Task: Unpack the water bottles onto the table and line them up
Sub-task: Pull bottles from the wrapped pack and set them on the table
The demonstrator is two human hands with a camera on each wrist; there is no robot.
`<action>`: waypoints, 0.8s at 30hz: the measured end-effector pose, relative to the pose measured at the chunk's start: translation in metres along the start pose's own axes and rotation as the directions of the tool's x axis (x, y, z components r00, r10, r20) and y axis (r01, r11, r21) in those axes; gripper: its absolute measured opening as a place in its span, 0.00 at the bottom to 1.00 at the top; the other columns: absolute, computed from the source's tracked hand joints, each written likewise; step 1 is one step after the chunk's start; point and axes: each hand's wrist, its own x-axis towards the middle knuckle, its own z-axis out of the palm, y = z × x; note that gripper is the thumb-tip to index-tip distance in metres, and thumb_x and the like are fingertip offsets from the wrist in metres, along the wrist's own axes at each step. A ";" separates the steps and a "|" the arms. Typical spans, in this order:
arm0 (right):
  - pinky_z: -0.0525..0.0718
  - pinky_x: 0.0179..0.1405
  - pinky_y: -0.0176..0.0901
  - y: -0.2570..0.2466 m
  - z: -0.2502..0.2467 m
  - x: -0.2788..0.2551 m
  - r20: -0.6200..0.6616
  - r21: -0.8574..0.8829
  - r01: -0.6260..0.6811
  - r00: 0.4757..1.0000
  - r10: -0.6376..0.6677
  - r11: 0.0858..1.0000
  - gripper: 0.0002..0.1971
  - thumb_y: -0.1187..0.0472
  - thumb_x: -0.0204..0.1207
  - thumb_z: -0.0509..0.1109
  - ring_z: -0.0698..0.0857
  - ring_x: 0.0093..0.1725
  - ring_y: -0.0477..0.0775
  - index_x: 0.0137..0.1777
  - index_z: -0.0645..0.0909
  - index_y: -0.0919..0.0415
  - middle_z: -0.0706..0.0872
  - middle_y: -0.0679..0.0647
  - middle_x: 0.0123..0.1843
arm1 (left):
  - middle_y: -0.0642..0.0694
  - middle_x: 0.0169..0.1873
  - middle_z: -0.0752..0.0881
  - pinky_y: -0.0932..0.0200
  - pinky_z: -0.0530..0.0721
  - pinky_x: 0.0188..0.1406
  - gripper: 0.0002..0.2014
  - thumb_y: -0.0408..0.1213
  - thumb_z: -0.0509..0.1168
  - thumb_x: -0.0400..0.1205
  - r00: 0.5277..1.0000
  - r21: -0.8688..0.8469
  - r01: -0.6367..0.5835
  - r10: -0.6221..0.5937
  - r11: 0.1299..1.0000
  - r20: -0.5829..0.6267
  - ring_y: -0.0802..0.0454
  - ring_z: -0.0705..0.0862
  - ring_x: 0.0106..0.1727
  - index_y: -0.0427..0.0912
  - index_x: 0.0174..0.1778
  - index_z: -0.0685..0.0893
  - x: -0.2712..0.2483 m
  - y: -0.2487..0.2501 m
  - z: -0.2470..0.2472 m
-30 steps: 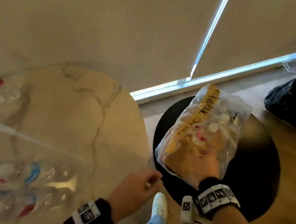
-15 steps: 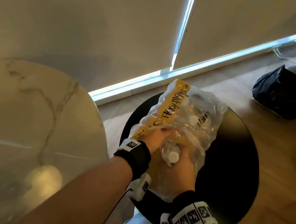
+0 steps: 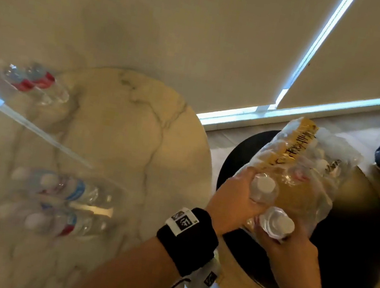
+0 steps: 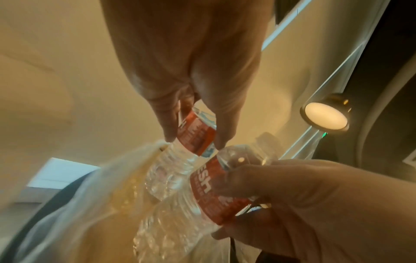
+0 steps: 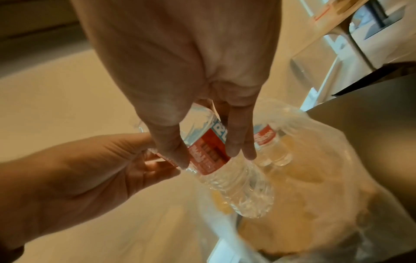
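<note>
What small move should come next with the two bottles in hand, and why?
Probably lift both clear and carry them left to the marble table. The left hand and right hand each grip a bottle at the plastic pack, while others already stand on the table.

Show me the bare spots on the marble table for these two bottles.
Bare marble table lies between the far bottles and the near bottles, and along its right edge. The near-left is crowded.

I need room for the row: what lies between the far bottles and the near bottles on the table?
Only bare table, crossed by a reflection; head view.
</note>
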 end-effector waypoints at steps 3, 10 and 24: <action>0.83 0.46 0.48 -0.029 0.023 -0.047 0.100 -0.014 0.056 0.994 -0.054 0.998 0.23 0.41 0.66 0.80 0.88 0.51 0.59 0.58 0.79 0.46 0.88 0.49 0.48 | 0.57 0.61 0.86 0.70 0.81 0.59 0.29 0.49 0.78 0.75 0.993 -0.050 0.052 -0.057 0.997 -0.100 0.63 0.85 0.59 0.54 0.71 0.75 -0.066 -0.008 -0.047; 0.79 0.36 0.19 -0.067 0.140 -0.123 0.455 0.065 0.134 0.878 -0.149 0.989 0.23 0.47 0.62 0.85 0.87 0.43 0.26 0.55 0.79 0.41 0.90 0.32 0.40 | 0.61 0.59 0.85 0.64 0.82 0.60 0.31 0.48 0.79 0.71 0.888 -0.043 0.281 -0.276 0.959 -0.368 0.64 0.84 0.58 0.58 0.69 0.76 -0.233 -0.086 -0.135; 0.88 0.52 0.57 -0.118 0.281 -0.161 0.545 -0.071 0.427 0.773 -0.324 0.901 0.34 0.31 0.57 0.76 0.87 0.54 0.53 0.63 0.72 0.37 0.86 0.44 0.58 | 0.75 0.53 0.85 0.65 0.87 0.54 0.29 0.47 0.79 0.72 0.689 -0.135 0.429 -0.420 0.893 -0.591 0.74 0.84 0.56 0.74 0.63 0.75 -0.327 -0.161 -0.223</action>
